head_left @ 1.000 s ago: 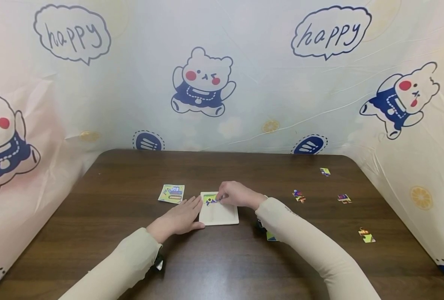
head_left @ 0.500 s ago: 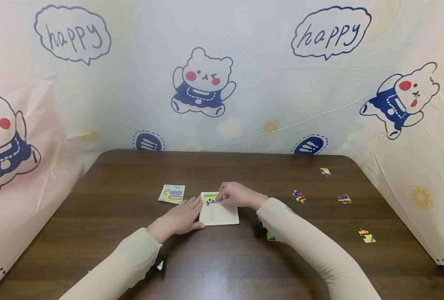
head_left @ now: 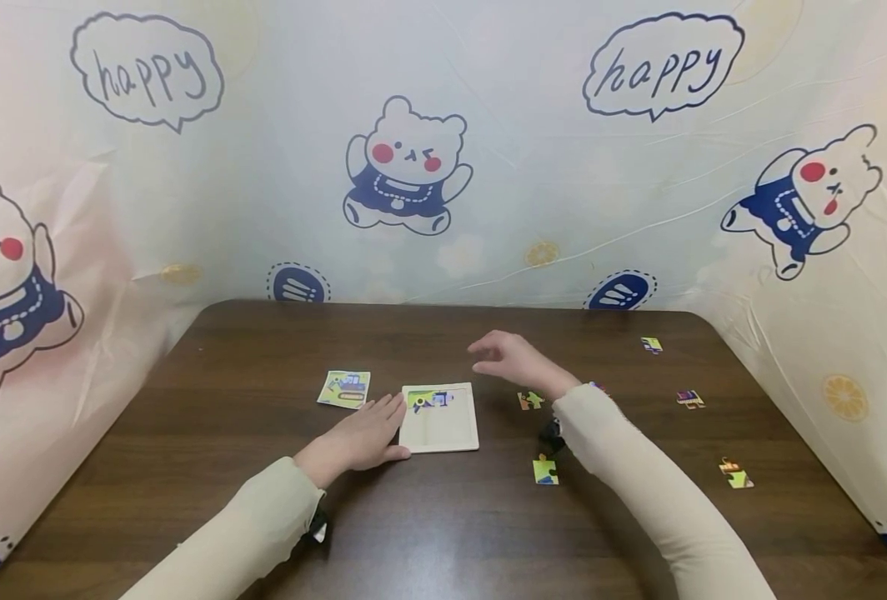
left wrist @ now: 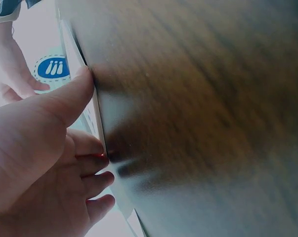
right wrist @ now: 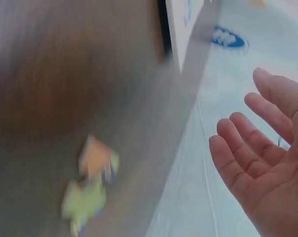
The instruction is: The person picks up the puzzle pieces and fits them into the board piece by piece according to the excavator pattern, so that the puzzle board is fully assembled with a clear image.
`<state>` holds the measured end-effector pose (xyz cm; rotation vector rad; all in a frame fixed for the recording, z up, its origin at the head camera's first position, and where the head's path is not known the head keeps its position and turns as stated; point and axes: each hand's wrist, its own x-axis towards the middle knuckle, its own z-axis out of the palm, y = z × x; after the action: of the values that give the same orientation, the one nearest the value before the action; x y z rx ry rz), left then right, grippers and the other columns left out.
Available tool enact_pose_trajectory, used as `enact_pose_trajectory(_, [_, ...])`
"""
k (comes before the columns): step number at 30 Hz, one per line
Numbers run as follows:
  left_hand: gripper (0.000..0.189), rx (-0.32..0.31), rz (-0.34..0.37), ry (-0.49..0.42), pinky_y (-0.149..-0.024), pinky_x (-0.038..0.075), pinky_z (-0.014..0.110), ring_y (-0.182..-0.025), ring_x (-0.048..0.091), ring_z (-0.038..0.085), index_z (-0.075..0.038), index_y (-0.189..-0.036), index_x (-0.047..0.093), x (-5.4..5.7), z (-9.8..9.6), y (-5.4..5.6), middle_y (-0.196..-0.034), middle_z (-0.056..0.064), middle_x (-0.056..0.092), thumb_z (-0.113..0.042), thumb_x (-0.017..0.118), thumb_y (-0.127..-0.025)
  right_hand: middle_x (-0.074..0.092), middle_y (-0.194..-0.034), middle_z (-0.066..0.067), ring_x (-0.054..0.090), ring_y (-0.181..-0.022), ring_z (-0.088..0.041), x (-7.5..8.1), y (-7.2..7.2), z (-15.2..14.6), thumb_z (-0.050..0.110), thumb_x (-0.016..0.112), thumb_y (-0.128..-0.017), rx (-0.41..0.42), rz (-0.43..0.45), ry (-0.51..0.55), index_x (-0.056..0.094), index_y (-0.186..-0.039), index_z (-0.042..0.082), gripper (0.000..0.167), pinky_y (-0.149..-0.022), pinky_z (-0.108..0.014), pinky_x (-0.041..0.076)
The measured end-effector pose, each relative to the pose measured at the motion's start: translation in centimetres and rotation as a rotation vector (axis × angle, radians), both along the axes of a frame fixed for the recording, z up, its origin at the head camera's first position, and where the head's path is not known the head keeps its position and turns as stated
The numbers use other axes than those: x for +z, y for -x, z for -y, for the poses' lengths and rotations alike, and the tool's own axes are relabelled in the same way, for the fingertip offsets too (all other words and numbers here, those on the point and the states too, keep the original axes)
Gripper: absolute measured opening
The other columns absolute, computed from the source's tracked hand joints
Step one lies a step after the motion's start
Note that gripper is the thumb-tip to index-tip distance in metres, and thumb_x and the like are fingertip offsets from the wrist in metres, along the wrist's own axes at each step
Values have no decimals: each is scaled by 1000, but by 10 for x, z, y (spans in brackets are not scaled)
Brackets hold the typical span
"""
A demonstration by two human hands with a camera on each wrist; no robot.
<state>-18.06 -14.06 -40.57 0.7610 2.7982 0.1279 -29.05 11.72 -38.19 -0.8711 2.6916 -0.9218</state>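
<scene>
A white square puzzle tray (head_left: 443,429) lies mid-table, with joined puzzle pieces (head_left: 423,402) along its upper left part. My left hand (head_left: 361,433) rests at the tray's left edge, fingers extended and thumb at the lower corner; the left wrist view shows that hand (left wrist: 45,153) against the thin edge. Raised beyond the tray's back right corner, my right hand (head_left: 514,362) holds nothing, and its fingers (right wrist: 237,148) are loosely spread in the right wrist view. Below it on the table is an orange-and-green puzzle piece (head_left: 531,401), blurred in the right wrist view.
A picture card (head_left: 344,389) of a blue digger lies left of the tray. Loose puzzle pieces are scattered at right: a green one (head_left: 544,471), a far one (head_left: 651,344), a purple one (head_left: 689,399) and a near one (head_left: 736,473). The right sleeve partly covers another.
My right hand has let go of a puzzle piece in the tray, beside the first one, and lifted away to the right and back. The left hand stays put.
</scene>
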Motion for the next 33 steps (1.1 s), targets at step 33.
enact_pose_trajectory(33, [71, 18, 5, 9, -106, 22, 46, -133, 24, 34, 9, -137, 33, -1, -1, -2, -145, 21, 27, -39, 57, -90, 44, -124, -34, 42, -112, -45, -17, 28, -219, 29, 54, -94, -614, -3, 104, 38, -131, -12, 58, -91, -54, 37])
